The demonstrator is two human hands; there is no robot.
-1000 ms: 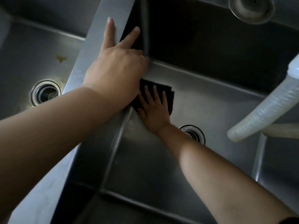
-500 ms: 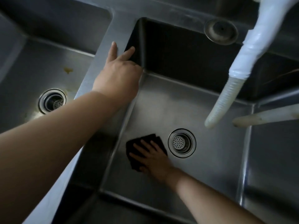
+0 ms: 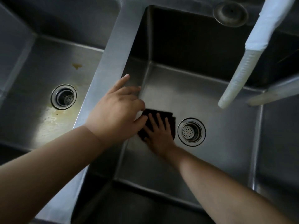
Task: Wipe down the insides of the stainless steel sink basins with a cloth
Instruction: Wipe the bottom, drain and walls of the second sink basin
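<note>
Down on the basin floor (image 3: 210, 159), the right hand (image 3: 159, 136) pressed the black cloth (image 3: 169, 117) flat, fingers spread (drain strainer (image 3: 191, 132) just beside); left hand (image 3: 116, 113) braced on the divider (image 3: 110, 59), fingers loosely apart.

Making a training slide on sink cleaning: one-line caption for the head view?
Right hand presses a dark cloth flat on the basin floor beside the drain; left hand rests on the divider.

Both forearms bare, no sleeves; left hand (image 3: 116, 113), right hand (image 3: 159, 136) ungloved, no rings.
</note>
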